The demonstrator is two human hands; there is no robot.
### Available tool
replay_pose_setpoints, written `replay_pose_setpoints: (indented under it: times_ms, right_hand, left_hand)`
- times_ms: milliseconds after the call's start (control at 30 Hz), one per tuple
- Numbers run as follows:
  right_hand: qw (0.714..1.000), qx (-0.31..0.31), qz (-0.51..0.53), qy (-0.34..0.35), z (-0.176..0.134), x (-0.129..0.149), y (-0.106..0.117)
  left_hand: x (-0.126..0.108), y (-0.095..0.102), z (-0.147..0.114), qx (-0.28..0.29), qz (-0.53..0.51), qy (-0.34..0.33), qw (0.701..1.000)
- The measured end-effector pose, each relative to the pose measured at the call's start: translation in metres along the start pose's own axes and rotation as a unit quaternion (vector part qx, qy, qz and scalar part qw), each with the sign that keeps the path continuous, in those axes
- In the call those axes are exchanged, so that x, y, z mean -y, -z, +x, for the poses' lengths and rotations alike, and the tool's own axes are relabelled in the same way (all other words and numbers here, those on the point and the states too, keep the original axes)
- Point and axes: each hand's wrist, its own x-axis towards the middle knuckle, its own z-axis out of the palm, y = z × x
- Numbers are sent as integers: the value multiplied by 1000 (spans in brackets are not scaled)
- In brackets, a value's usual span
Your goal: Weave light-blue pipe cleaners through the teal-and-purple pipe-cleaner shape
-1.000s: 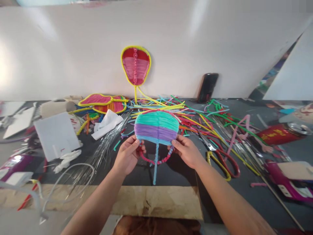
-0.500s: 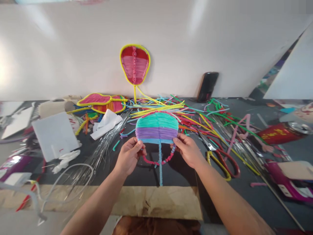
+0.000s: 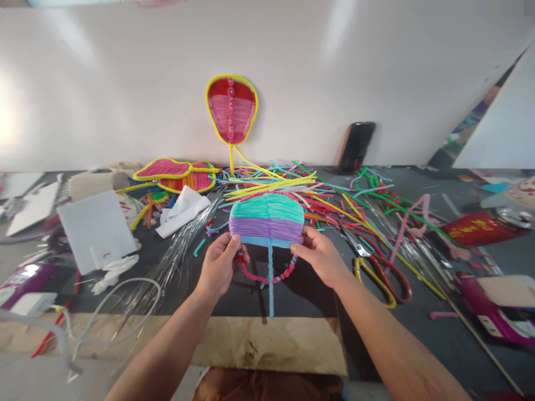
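Between my two hands is a fan-shaped pipe cleaner craft (image 3: pixel 267 220), banded in teal, purple and light blue. A twisted blue stem runs down its middle, and a red wire loop (image 3: pixel 254 277) curves below the filled part. My left hand (image 3: pixel 219 259) pinches the frame at its lower left edge. At the lower right edge my right hand (image 3: pixel 320 253) grips it between thumb and fingers. Behind it, a finished-looking red and pink fan (image 3: pixel 232 111) with a yellow rim stands against the white board.
Loose pipe cleaners (image 3: pixel 271 186) pile up behind the craft. Scissors (image 3: pixel 376 267), a red can (image 3: pixel 485 225) and a purple glue gun (image 3: pixel 493 312) lie to the right. A phone (image 3: pixel 356 147) leans on the board. Thin wires (image 3: pixel 175 250) and a white card (image 3: pixel 96 231) are at left.
The craft has shifted slightly left and tilted a little. My right thumb and fingers have moved slightly along its right edge; both hands still hold it.
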Motion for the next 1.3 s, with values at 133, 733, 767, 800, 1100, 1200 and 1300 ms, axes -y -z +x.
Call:
replay_pose_setpoints:
  times_ms: [133, 733, 767, 800, 1100, 1200, 1300]
  right_hand:
    - [1000, -15, 16, -3, 0, -1, 0]
    - [995, -88, 48, -16, -2, -3, -17]
    - [995, -87, 46, -15, -2, -3, -17]
    - [995, -83, 46, -15, -2, -3, -17]
    - [991, 16, 118, -57, -2, -7, -4]
    - [993, 16, 107, -49, -2, -8, -1]
    - [994, 25, 90, -49, -2, -6, 1]
  left_hand:
    - [-1, 0, 0, 11, -16, 17, 1000]
    - [8, -10, -4, 19, -21, 43, 999]
    - [8, -10, -3, 17, -20, 45, 999]
    - [7, -10, -3, 16, -19, 48, 999]
    - [8, 2, 3, 12, 12, 21, 1000]
    - [8, 4, 5, 16, 29, 7, 999]
    - [6, 4, 6, 25, 24, -9, 999]
